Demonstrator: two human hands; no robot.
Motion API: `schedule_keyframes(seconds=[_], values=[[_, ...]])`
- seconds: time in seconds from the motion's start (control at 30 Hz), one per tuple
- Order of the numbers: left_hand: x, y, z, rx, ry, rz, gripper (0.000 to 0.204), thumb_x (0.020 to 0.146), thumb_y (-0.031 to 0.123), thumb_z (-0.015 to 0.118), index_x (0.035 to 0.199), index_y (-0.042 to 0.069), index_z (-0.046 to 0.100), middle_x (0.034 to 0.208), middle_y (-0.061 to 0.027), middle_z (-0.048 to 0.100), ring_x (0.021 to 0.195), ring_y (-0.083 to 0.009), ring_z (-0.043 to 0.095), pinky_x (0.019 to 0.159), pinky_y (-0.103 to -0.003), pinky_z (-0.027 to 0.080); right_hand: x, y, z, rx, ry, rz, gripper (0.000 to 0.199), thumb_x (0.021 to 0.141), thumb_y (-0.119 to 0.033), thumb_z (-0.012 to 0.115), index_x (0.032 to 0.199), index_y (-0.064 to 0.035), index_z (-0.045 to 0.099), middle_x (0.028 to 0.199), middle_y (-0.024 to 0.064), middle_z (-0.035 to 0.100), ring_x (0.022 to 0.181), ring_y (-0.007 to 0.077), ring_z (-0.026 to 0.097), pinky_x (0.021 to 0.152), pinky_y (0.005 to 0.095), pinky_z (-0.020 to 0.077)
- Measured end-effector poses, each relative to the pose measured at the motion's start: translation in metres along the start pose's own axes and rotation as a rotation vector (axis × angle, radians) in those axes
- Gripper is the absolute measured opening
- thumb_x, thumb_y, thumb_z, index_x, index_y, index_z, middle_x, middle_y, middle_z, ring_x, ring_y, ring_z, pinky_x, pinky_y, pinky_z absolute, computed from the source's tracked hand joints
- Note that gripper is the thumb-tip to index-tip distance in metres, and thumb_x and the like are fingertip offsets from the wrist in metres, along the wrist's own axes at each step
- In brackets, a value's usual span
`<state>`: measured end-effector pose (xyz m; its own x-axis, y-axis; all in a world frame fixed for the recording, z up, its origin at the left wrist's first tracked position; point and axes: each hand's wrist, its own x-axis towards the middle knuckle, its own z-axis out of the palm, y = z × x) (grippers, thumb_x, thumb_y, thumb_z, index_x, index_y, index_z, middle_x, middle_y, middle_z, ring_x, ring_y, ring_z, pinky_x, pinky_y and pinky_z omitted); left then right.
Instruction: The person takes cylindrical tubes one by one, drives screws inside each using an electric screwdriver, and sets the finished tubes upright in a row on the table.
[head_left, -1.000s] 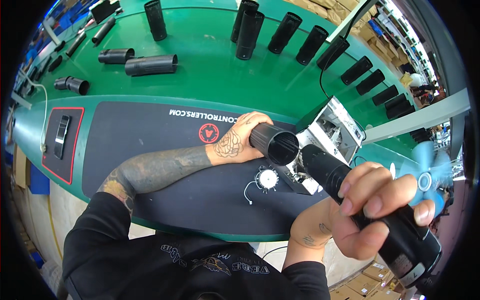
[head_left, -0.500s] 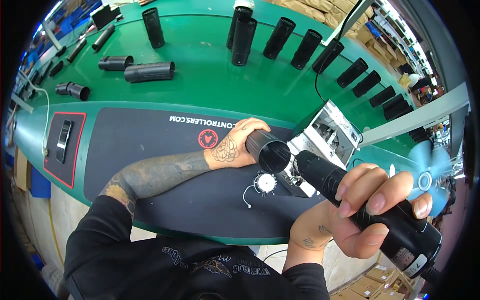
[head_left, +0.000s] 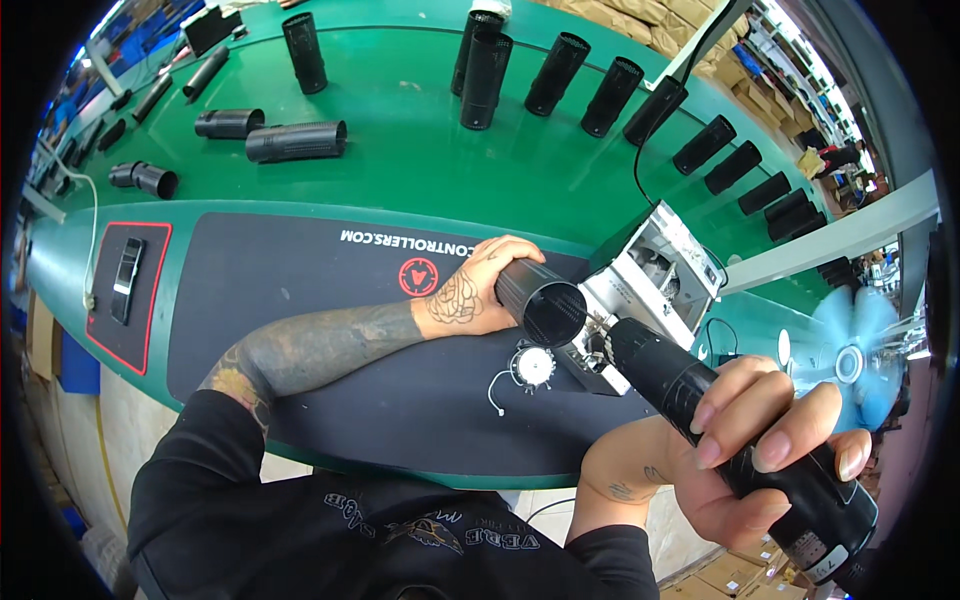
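My left hand [head_left: 483, 287] is wrapped around a black perforated tube [head_left: 530, 293], holding it tilted over the dark mat [head_left: 300, 262] with its open end facing right. My right hand [head_left: 765, 440] grips a black electric screwdriver [head_left: 660, 365] that slants up to the left. Its nose points at the front of a silver screw feeder [head_left: 640, 285], close to the tube's mouth; whether the bit touches anything I cannot make out. Below the tube, a round white part [head_left: 533, 368] with a short white wire lies on the mat.
Several black tubes stand along the far side of the green table [head_left: 400, 100], among them an upright tube [head_left: 305, 52]. Others lie at the left, such as a ribbed tube [head_left: 297, 142]. A spinning blue fan [head_left: 852, 362] is at the right, below a pale metal post [head_left: 835, 228].
My right hand and the electric screwdriver have shifted slightly right and down, drawing the nose a little away from the tube. My left hand stays almost in place on the tube.
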<state>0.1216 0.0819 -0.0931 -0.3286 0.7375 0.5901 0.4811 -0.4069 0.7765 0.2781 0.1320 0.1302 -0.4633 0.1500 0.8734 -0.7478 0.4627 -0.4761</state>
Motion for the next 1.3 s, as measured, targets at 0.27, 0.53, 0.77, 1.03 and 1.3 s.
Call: schedule_keyframes(seconds=[0.27,0.53,0.77,1.03,1.3], values=[[-0.002,-0.002,-0.001,0.029,-0.013,0.026,0.064,0.057,0.0,0.076,0.115,0.007,0.052,0.114,-0.0077,0.057,0.103,-0.0235,0.056,0.093,-0.035,0.043,0.002,0.008,0.007,-0.058,-0.057,0.041,0.042,0.086,-0.019,0.057,0.123,-0.0147,0.039,0.091,0.0023,0.051,0.054,0.0097,0.052,0.055,0.0247,0.0412],[-0.001,-0.002,-0.002,-0.013,-0.018,-0.006,0.065,0.056,0.001,0.076,0.115,0.008,0.052,0.113,-0.0065,0.058,0.102,-0.0235,0.056,0.095,-0.037,0.041,0.002,0.014,0.008,-0.076,-0.105,0.057,0.041,0.085,-0.016,0.056,0.122,-0.0148,0.039,0.088,0.0028,0.051,0.054,0.0104,0.052,0.054,0.0255,0.0418],[0.002,-0.004,-0.006,0.068,0.049,-0.03,0.066,0.056,0.001,0.076,0.116,0.009,0.051,0.115,-0.0061,0.056,0.105,-0.0237,0.054,0.097,-0.037,0.038,0.004,-0.003,0.0,0.109,0.132,0.004,0.043,0.082,-0.014,0.064,0.118,-0.0164,0.04,0.088,0.004,0.055,0.055,0.0126,0.053,0.054,0.0265,0.0434],[-0.003,-0.009,-0.004,0.157,0.173,-0.05,0.067,0.056,0.005,0.078,0.116,0.012,0.05,0.114,-0.005,0.055,0.106,-0.023,0.053,0.1,-0.039,0.032,-0.005,-0.077,-0.035,0.176,0.121,-0.005,0.027,0.089,-0.028,0.06,0.114,-0.0173,0.055,0.09,-0.0052,0.059,0.059,0.0082,0.054,0.054,0.0246,0.0453],[-0.001,-0.011,0.005,0.158,0.128,-0.03,0.067,0.058,0.002,0.077,0.118,0.009,0.049,0.118,-0.0058,0.054,0.109,-0.0244,0.052,0.1,-0.037,0.035,-0.001,-0.039,-0.016,-0.148,0.174,0.09,0.035,0.079,-0.013,0.062,0.108,-0.0069,0.042,0.085,0.002,0.051,0.052,0.007,0.052,0.051,0.0217,0.0397]])
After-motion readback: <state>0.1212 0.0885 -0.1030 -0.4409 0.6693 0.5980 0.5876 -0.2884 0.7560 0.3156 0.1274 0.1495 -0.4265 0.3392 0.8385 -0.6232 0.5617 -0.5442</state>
